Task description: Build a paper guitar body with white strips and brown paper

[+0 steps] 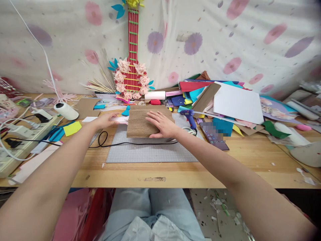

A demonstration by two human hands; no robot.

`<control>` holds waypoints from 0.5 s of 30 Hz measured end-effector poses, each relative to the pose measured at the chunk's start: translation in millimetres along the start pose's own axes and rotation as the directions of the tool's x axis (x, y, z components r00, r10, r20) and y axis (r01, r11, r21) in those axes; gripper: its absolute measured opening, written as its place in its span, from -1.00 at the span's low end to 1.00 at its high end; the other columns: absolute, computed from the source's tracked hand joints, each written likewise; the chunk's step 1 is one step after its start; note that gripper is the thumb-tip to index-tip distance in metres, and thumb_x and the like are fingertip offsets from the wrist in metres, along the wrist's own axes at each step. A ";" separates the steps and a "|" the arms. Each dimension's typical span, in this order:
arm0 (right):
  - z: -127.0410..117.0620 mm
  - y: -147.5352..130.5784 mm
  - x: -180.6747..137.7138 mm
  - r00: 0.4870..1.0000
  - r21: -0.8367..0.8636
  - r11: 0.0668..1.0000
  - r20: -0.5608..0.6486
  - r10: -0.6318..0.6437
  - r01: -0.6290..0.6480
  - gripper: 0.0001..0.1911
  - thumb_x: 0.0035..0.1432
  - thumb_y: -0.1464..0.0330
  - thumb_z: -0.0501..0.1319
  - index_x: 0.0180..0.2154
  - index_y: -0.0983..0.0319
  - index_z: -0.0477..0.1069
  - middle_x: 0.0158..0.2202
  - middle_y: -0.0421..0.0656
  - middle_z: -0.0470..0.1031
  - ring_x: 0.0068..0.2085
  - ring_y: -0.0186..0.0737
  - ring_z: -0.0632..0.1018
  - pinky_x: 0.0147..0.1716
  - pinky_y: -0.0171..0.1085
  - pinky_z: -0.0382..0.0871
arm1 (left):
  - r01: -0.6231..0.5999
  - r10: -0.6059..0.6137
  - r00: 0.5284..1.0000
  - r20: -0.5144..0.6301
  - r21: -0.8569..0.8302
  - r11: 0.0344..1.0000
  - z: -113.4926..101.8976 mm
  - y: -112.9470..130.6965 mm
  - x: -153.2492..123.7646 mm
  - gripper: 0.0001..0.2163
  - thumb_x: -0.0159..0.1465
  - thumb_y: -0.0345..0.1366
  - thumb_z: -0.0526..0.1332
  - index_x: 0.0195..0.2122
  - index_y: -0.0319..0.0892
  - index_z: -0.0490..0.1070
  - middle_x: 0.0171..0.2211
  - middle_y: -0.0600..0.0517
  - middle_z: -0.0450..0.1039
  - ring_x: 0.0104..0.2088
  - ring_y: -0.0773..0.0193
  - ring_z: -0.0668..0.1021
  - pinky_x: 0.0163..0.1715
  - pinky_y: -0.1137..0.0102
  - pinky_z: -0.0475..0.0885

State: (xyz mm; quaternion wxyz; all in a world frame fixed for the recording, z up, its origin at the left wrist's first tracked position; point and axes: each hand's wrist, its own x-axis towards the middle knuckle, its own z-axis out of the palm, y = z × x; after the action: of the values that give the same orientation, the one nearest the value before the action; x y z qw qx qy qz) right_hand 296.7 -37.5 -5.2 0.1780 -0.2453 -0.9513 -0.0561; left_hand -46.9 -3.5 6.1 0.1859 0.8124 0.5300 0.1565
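A wood-grain brown sheet [139,122] lies on the grey cutting mat [150,152] in the middle of the table. My right hand [162,124] rests flat on the sheet's right part, fingers stretched out. My left hand [106,119] is at the sheet's left edge, fingers lying on a pale pink piece [122,119] beside it. A small blue paper shape [126,111] sits just behind that piece.
A black cable [120,144] crosses the mat. A blue glue gun [188,116] and a phone [214,135] lie to the right, with a heap of coloured paper [225,100] behind. A power strip [22,135] and thread spool [65,110] are at left. A red paper guitar [131,67] leans on the wall.
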 end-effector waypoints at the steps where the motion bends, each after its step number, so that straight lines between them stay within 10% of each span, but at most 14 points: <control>1: 1.0 0.4 -0.2 1.000 0.000 1.000 -0.011 -0.006 0.006 -0.12 0.06 -0.12 0.04 0.22 0.35 0.06 0.27 0.15 0.02 0.30 0.06 -0.01 0.20 0.13 -0.16 | 0.005 -0.005 1.000 -0.002 -0.008 1.000 0.3 -0.3 0.0 -0.29 -0.03 0.14 0.15 0.09 -0.18 0.27 0.08 -0.15 0.34 0.05 0.01 0.41 0.09 0.21 0.27; 8: -4.7 -4.4 -4.4 0.997 0.086 0.996 -0.080 0.020 -0.013 -0.10 0.00 -0.15 0.07 0.20 0.33 0.10 0.26 0.12 0.06 0.29 0.05 0.02 0.23 0.10 -0.19 | 0.060 -0.059 0.996 -0.063 0.001 0.998 2.7 -2.2 -0.4 -0.34 -0.04 0.11 0.20 0.06 -0.12 0.30 -0.03 -0.11 0.43 0.00 0.00 0.45 0.03 0.19 0.32; 15: 1.9 3.3 -23.1 0.850 0.451 0.820 -0.214 0.482 -0.352 -0.25 0.17 -0.07 -0.12 0.24 0.24 -0.02 0.26 0.06 0.06 0.28 -0.09 0.10 0.21 0.01 0.02 | 0.092 -0.093 0.993 -0.073 -0.020 0.996 9.2 -18.9 -2.8 -0.35 -0.07 0.09 0.23 0.05 -0.08 0.30 -0.10 -0.06 0.46 -0.03 -0.01 0.47 0.01 0.15 0.33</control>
State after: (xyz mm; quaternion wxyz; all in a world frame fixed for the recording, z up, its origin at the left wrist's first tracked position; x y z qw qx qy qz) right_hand 316.5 -44.5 -15.4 0.3826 -0.3964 -0.8228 0.1393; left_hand -59.1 -0.3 -11.0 0.1796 0.7792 0.5722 0.1822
